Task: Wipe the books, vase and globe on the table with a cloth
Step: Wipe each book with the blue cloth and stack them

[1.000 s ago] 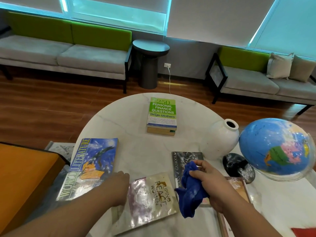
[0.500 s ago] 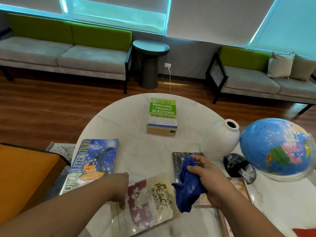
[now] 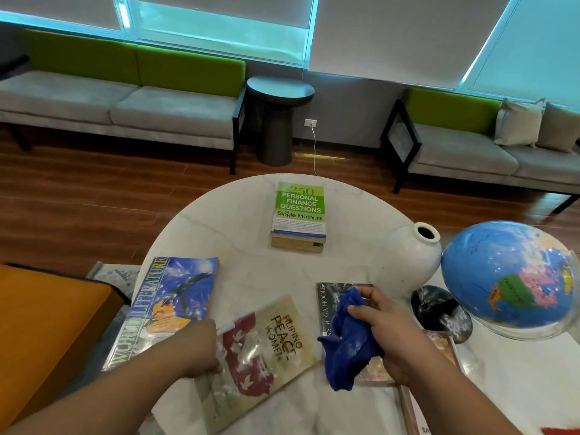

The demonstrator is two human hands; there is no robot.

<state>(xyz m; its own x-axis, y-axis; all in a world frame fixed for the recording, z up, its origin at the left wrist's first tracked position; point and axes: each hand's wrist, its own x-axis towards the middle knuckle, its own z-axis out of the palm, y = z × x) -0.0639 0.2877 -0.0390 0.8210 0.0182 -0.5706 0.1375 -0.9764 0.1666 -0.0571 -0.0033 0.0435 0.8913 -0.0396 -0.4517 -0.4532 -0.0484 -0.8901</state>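
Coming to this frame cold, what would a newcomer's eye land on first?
Most likely the bright blue cloth bunched in the right hand, over a dark book at the near side of the white table. Next is the blue globe at far right, beside the white vase. The left hand holds the edge of the Filipino Peace Women book.

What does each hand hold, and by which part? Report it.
Right grip: the bunched cloth, by its upper part. Left grip: the Peace Women book, by its left edge.
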